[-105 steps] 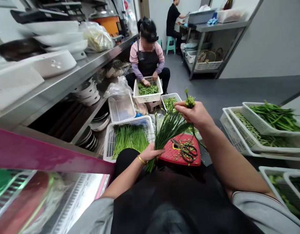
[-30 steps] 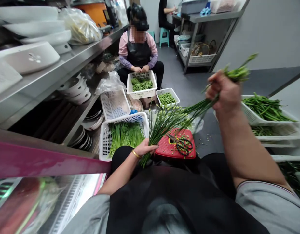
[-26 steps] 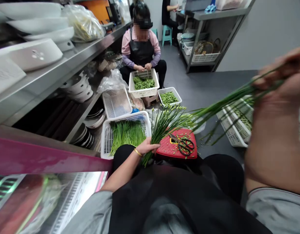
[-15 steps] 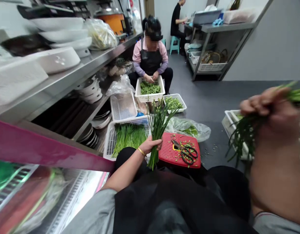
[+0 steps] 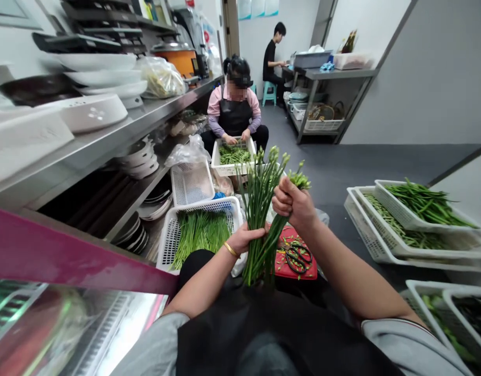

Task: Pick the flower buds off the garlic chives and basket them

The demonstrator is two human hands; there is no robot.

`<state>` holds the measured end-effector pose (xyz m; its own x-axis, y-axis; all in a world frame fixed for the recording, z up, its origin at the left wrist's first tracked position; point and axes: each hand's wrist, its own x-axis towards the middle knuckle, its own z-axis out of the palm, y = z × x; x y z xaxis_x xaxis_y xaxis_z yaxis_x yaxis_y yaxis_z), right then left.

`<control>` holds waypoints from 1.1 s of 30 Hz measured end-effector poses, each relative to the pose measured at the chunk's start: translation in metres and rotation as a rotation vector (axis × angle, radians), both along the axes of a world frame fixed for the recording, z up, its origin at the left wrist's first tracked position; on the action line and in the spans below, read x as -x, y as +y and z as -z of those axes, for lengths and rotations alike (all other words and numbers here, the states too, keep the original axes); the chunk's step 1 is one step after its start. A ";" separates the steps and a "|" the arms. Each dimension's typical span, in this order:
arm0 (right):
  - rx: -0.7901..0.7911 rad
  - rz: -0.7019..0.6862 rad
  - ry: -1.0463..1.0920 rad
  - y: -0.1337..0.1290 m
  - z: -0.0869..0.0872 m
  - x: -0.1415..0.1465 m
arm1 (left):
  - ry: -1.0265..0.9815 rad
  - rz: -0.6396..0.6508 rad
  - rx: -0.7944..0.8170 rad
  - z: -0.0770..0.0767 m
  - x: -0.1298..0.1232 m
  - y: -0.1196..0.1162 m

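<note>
The left hand (image 5: 247, 239) is clamped around a thick bunch of green stems (image 5: 260, 201), held upright just above the dark apron (image 5: 260, 324), with the pale buds at the top. Beside it, the right hand (image 5: 296, 204) is closed tightly on a smaller bundle (image 5: 300, 180), whose buds show past the fist; its stems slant down against the bunch. Under the right forearm, black-handled scissors (image 5: 298, 259) lie near the right edge of a red seat (image 5: 289, 272), among green scraps. To the left, cut stems (image 5: 204, 235) fill a white basket (image 5: 162, 243) up to its right wall. Stacked crates (image 5: 371, 237) stand at the right, with long green vegetables (image 5: 426, 204) in the top one. Farther off, a seated co-worker (image 5: 236, 112) has both hands at the far rim of a basket of green pieces (image 5: 233, 169). Farthest, another person (image 5: 270, 60) sits at the left end of a steel table (image 5: 321, 73).
</note>
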<state>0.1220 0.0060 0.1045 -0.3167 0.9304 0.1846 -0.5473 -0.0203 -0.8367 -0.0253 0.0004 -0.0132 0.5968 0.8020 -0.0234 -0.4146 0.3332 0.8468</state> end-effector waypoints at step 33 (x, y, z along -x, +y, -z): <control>-0.217 0.603 -0.368 -0.030 0.110 -0.083 | 0.224 0.071 0.012 -0.001 -0.013 -0.007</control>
<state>0.2054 -0.0236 -0.0054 0.1607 0.9170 0.3651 -0.0943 0.3825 -0.9191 -0.0121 -0.0062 -0.0119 0.6305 0.7572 -0.1707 -0.1923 0.3655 0.9107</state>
